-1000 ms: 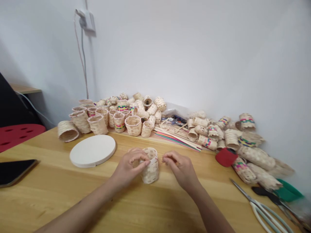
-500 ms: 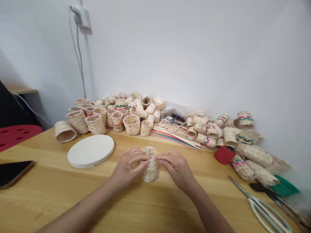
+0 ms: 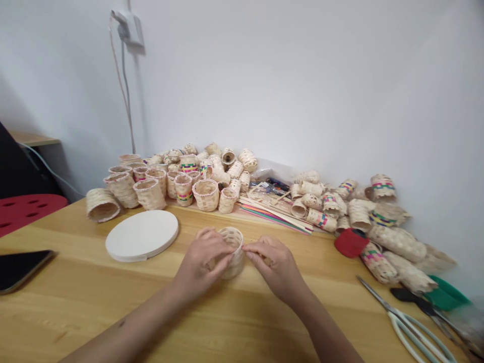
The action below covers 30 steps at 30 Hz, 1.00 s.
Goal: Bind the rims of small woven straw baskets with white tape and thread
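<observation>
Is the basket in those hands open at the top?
Open: the basket shows a hollow round mouth with no lid, held between left hand and right hand.

The left hand (image 3: 200,264) and right hand (image 3: 274,267) hide much of the small woven basket (image 3: 237,262); the phone (image 3: 22,269) at 9 o'clock runs off the picture's edge.

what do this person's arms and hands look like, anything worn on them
Both forearms are bare as far as the view shows, with no sleeve in sight. The left hand and right hand have no gloves, and no ring, watch or bracelet can be seen. The left forearm has a small dark mark on it.
</observation>
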Each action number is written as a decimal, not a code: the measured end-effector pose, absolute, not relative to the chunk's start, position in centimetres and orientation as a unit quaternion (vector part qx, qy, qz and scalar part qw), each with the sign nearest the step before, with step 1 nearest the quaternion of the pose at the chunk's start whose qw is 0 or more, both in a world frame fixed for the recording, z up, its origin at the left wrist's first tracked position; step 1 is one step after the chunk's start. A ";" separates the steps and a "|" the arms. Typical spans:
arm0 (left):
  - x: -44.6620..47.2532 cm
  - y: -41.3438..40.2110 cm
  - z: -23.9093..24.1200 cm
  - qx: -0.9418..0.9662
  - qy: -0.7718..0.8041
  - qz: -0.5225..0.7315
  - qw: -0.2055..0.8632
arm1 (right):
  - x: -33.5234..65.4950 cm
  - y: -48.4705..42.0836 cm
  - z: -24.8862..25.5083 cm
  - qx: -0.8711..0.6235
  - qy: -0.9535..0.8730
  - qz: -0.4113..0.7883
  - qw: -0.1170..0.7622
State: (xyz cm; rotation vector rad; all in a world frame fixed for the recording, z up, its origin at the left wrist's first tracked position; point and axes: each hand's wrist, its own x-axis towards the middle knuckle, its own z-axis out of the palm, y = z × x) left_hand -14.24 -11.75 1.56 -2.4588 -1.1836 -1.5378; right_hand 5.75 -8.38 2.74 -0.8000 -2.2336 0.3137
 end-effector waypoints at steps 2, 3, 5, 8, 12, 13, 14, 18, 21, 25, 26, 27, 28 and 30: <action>-14.1 -12.0 1.6 -0.783 -0.380 -0.488 0.065 | 5.4 -8.7 2.7 -0.321 -0.864 0.136 0.364; -14.0 -12.2 1.6 -0.783 -0.381 -0.484 0.089 | 5.3 -8.7 2.6 -0.325 -0.860 0.150 0.364; -13.9 -12.3 1.6 -0.783 -0.383 -0.476 0.118 | 5.0 -8.8 2.4 -0.329 -0.850 0.185 0.368; -13.9 -12.4 1.6 -0.784 -0.384 -0.470 0.129 | 4.7 -8.7 2.1 -0.333 -0.837 0.226 0.370; -13.9 -12.3 1.6 -0.788 -0.378 -0.468 0.134 | 4.6 -8.6 1.9 -0.342 -0.829 0.243 0.369; -13.9 -12.2 1.6 -0.789 -0.376 -0.466 0.138 | 4.5 -8.6 1.9 -0.344 -0.828 0.243 0.369; -13.9 -12.2 1.5 -0.791 -0.373 -0.463 0.142 | 4.5 -8.7 1.8 -0.347 -0.827 0.244 0.368; -13.8 -12.2 1.4 -0.801 -0.367 -0.449 0.149 | 4.3 -8.8 1.8 -0.362 -0.820 0.252 0.365; -13.9 -12.2 1.5 -0.800 -0.370 -0.445 0.158 | 4.4 -8.7 1.9 -0.367 -0.810 0.274 0.366; -14.0 -12.2 1.6 -0.790 -0.381 -0.452 0.161 | 4.4 -8.3 1.8 -0.374 -0.805 0.282 0.364; -14.1 -12.1 1.6 -0.790 -0.384 -0.452 0.158 | 4.4 -8.3 1.7 -0.376 -0.806 0.277 0.363; -14.1 -12.1 1.6 -0.790 -0.386 -0.451 0.152 | 4.4 -8.2 1.6 -0.379 -0.807 0.272 0.362; -14.1 -12.0 1.5 -0.790 -0.389 -0.451 0.146 | 4.4 -8.1 1.4 -0.380 -0.808 0.269 0.360; -14.0 -11.8 1.4 -0.787 -0.396 -0.454 0.133 | 4.4 -8.0 1.1 -0.381 -0.808 0.269 0.361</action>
